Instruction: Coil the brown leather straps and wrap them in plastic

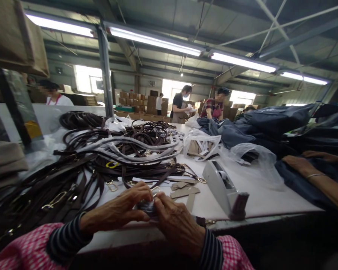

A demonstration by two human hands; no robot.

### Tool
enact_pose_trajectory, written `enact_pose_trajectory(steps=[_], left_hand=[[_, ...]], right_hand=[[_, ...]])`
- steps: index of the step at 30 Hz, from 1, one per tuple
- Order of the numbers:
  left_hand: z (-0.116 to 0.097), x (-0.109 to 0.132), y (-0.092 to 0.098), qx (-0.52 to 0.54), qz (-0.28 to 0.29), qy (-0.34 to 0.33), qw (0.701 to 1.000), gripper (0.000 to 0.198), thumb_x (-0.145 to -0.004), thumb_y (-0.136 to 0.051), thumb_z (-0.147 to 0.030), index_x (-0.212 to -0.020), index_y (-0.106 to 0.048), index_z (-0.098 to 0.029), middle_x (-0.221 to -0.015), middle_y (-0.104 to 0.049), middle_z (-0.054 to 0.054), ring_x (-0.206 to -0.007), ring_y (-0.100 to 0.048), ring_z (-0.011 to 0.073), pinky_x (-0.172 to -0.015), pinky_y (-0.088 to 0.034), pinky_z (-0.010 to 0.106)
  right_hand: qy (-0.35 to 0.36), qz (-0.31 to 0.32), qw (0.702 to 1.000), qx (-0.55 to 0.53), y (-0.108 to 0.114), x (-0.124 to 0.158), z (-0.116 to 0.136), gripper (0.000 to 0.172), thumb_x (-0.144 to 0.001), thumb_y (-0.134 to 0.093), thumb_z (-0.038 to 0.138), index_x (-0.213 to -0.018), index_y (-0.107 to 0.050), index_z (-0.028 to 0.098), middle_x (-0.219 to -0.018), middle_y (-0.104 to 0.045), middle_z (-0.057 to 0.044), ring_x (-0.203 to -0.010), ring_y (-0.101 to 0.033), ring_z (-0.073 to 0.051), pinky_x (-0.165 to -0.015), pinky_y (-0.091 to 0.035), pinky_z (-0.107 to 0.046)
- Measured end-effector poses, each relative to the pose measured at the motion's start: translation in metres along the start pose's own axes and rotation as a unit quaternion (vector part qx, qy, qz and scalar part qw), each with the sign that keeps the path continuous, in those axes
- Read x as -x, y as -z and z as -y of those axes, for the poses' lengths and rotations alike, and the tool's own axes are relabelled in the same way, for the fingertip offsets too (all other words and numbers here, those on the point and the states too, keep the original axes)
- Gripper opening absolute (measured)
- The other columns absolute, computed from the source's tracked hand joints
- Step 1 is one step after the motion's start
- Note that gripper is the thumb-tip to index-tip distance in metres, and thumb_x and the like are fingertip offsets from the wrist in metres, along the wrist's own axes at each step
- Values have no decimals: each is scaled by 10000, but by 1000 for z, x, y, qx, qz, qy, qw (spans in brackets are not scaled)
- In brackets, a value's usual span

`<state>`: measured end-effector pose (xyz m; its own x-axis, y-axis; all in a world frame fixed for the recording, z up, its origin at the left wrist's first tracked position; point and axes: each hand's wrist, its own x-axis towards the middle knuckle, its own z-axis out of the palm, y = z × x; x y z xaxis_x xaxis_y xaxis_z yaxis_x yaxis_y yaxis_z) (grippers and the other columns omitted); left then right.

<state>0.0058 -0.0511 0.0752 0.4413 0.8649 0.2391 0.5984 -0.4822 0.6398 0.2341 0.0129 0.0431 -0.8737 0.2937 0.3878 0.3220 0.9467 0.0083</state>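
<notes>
My left hand [115, 205] and my right hand [178, 225] meet above the table's front edge, and their fingers pinch a small dark item [148, 207] that they mostly hide. Its exact kind is hard to tell. A small gold metal clasp [155, 189] shows just above my fingers. Beyond my left hand lies a large tangle of dark brown straps [101, 165] with gold clasps, partly wrapped in white strips [129, 148]. Tan card strips [185, 191] lie just beyond my right hand.
A grey tape dispenser [222, 186] stands on the white table [259, 198] to my right. Plastic bags [201, 144] and dark navy fabric [273, 120] lie beyond it. A co-worker's forearm [318, 180] rests at the right. Other people and stacked cardboard boxes [132, 101] are farther back.
</notes>
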Motion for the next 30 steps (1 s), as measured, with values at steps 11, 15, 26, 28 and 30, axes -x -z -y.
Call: enact_pose_trajectory(steps=[11,15,26,28,30], left_hand=[[28,-2,-14,30,-13,-104,994,427,-982,-570,-600,-1112,-683,-209,-1121,-654,122,-1101,-560,276,-1001,-452,422],[33,-6,2,26,22,-118,992,412,-970,-600,-587,-1119,-688,-214,-1136,-688,127,-1145,-576,283,-1025,-446,421],[11,-14,-33,-287,-22,22,958,67,-928,-667,-154,-981,-662,-195,-1051,-675,69,-998,-516,265,-866,-384,388],[14,-11,-30,-247,-23,-7,969,40,-948,-644,-170,-926,-656,-202,-1002,-668,56,-969,-513,248,-847,-381,368],[16,-7,-21,-210,-20,-32,977,68,-965,-628,-174,-919,-662,-212,-985,-669,46,-967,-516,237,-846,-377,351]], right_hand=[[-32,90,987,-126,-2,0,-24,406,-940,-715,219,-1315,-561,238,-1365,-586,-64,-1172,-605,-239,-937,-563,-346],[-31,84,995,-52,-2,-6,-35,258,-940,-714,254,-1187,-648,214,-1317,-605,-88,-1194,-552,-272,-902,-547,-352],[-29,63,992,-107,-13,-19,-34,213,-944,-710,241,-1144,-654,193,-1166,-608,-75,-1084,-573,-227,-864,-493,-322],[-17,88,991,-98,-5,-17,-40,291,-923,-733,253,-1196,-644,209,-1196,-588,-75,-1081,-564,-232,-849,-488,-327],[-2,93,992,-91,-1,-16,-46,314,-930,-726,258,-1230,-640,233,-1168,-581,-61,-1035,-559,-218,-820,-470,-313]])
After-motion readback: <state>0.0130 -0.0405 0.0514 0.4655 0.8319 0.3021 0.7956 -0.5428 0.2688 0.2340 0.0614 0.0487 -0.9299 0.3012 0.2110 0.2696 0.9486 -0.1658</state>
